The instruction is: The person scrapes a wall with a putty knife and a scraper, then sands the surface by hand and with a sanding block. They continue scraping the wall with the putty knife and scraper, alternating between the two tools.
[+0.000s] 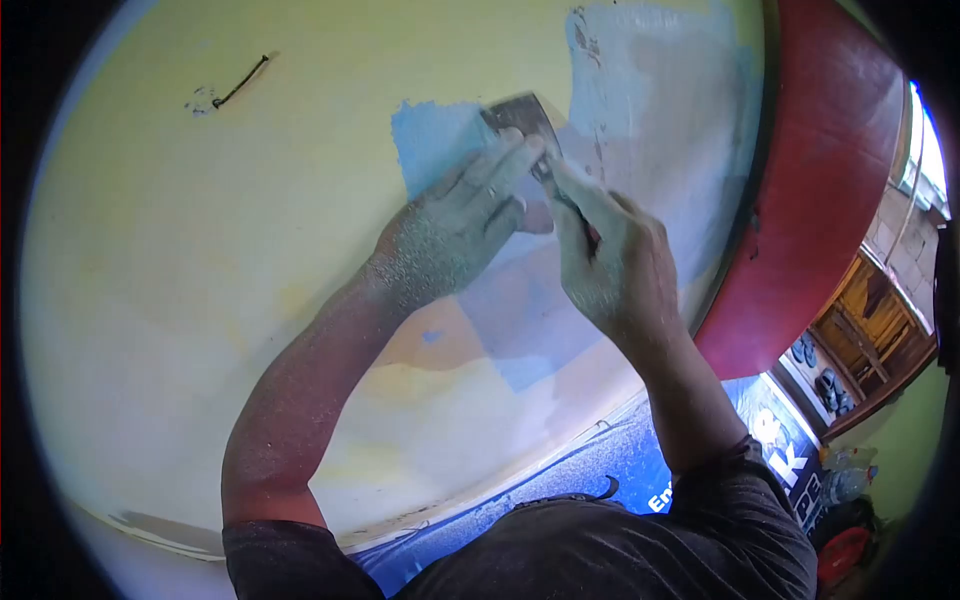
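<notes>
- Wears a dark short-sleeved shirt (600,550), with pale dust on both hands.
- Clamps the right hand (625,255) around the handle of a flat metal scraper (526,114), thumb and fingers closed on it.
- Lays the left hand (450,235) open, with extended fingertips on the lower part of the blade rather than wrapped around it.
- Holds the scraper against the pale yellow wall (180,290), between a small bright blue patch (425,140) and a large pale blue patch (665,90).
- Shows a bent nail (240,82) on the wall at upper left.
- Shows a blue banner (620,460) with white letters below the wall, and a red panel (825,150) to the right.
- Shows clear bottles (848,484) at lower right, and dark footwear (830,390) beside a wooden frame (865,320) farther off.
</notes>
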The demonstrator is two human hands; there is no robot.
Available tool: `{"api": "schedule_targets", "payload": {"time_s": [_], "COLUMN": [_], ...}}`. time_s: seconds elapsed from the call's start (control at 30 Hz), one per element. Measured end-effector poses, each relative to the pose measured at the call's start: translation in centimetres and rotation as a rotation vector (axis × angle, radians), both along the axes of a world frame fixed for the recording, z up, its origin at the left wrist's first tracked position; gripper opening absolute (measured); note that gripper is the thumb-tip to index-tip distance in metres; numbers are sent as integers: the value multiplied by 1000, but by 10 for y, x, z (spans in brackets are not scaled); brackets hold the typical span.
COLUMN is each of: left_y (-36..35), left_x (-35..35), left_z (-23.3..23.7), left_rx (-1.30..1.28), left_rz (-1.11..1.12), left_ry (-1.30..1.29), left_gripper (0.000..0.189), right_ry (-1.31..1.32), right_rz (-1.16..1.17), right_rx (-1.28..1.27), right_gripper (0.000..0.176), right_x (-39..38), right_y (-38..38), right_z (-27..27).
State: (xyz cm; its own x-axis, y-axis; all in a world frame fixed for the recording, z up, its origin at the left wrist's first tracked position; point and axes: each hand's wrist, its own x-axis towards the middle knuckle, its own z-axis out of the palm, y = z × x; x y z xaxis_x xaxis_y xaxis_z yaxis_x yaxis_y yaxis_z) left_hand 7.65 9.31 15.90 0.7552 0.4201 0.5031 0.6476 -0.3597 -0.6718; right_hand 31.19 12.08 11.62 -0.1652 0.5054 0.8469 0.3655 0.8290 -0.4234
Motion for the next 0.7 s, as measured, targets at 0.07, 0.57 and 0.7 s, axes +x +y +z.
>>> {"api": "schedule_targets", "payload": {"time_s": [0.07,0.57,0.7], "left_y": [1,1,1], "left_x": [2,-5,1], "left_z": [0,-4,-3], "left_rx": [10,64,63], "left_rz": [-28,-84,-62], "left_ry": [-51,56,-47], "left_gripper": [18,25,28], "right_ry": [24,31,19], "right_rz": [37,38,20], "right_rx": [3,39,11], "right_gripper": [37,41,45], "right_x": [-2,-4,-10], "right_y": [3,0,-4], "right_z": [6,-14,8]}}
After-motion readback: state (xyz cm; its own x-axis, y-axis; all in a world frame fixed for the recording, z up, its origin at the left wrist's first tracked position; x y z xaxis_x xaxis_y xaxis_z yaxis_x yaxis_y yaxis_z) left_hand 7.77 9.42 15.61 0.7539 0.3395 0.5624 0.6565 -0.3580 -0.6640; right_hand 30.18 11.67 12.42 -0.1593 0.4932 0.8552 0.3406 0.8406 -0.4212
